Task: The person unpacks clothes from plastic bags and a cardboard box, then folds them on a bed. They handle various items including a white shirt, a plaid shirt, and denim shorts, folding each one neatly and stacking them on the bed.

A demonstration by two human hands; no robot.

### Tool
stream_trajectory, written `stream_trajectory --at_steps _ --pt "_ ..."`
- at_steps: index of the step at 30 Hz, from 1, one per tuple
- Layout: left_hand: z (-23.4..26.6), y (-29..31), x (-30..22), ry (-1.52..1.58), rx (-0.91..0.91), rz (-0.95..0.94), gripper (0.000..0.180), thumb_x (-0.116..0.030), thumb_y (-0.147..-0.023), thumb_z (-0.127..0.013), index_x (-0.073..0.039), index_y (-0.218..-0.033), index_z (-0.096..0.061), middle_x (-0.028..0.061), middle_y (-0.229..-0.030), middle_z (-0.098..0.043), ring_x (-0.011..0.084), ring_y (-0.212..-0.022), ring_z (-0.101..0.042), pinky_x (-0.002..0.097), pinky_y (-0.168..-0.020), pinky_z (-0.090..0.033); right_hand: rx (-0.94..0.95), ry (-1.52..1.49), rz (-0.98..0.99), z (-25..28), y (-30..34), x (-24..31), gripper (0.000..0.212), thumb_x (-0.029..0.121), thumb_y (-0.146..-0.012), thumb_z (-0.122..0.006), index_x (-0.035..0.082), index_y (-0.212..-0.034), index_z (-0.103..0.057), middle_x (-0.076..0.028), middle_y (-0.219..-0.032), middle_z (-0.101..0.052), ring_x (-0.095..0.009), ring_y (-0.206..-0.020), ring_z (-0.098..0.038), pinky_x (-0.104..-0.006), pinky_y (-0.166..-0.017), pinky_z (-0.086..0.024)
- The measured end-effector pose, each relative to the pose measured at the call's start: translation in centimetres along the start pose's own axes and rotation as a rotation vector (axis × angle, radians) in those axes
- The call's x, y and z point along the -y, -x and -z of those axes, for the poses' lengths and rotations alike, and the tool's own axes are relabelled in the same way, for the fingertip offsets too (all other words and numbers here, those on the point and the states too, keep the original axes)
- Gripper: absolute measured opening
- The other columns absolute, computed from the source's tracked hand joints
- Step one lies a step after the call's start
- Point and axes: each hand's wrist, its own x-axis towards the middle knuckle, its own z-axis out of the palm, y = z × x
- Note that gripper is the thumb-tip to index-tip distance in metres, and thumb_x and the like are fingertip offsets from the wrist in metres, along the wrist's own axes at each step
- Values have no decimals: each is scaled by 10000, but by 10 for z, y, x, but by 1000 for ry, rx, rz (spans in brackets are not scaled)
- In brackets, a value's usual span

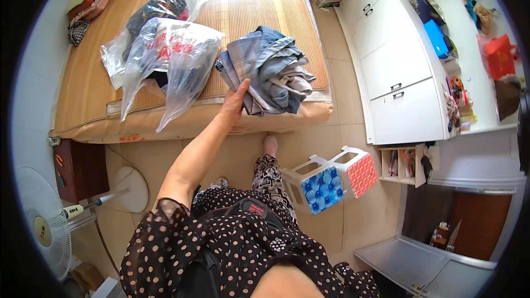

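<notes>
A pile of folded clothes (270, 69), blue, grey and plaid, is at the near right corner of the bed. My left hand (236, 100) grips its near left edge, the thumb on top of the plaid cloth and the other fingers mostly hidden beneath. Just left of the pile, a clear plastic bag with red print (171, 60) slumps on the mat, its handles hanging over the bed's near edge. Dark clothing shows through it. Behind it lies another clear bag (165, 8) of dark clothes. My right hand is out of view.
The bed (243, 5) has a woven mat. Two plastic stools, blue-topped (322, 189) and red-topped (361, 174), stand on the floor to the right. A white cabinet (386, 44) runs along the right side. At the lower left are a fan (44, 229) and a dark red box (80, 168).
</notes>
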Motion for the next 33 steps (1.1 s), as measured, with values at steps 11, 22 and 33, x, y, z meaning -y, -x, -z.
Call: stream_trajectory --at_steps 11,22,33 --pt "2 -93 88 -320 -589 435 704 -500 -772 -551 -109 -1291 -282 125 -1253 -398 248 -1126 -423 396 -882 -365 -51 20 286 281 -85 401 174 116 -787 -545 27 -937 -542 -57 -701 -597 -119 -582 -558 -230 -506 -441" --pt "-39 -129 75 -608 -704 300 650 -343 -763 -624 6 -1227 -332 131 -1114 -480 177 -884 -549 288 -729 -440 181 197 933 213 -134 691 592 236 -685 -681 30 -1188 -446 -147 -1103 -520 -236 -1008 -511 -347 -832 -428" --pt "-109 -132 38 -832 -338 -91 612 -256 -730 -671 -5 -1196 -364 128 -1107 -425 202 -974 -477 311 -814 -409 7 411 1361 86 -95 746 281 93 -690 -585 57 -967 -555 -113 -936 -586 -309 -855 -541 -386 -752 -421"
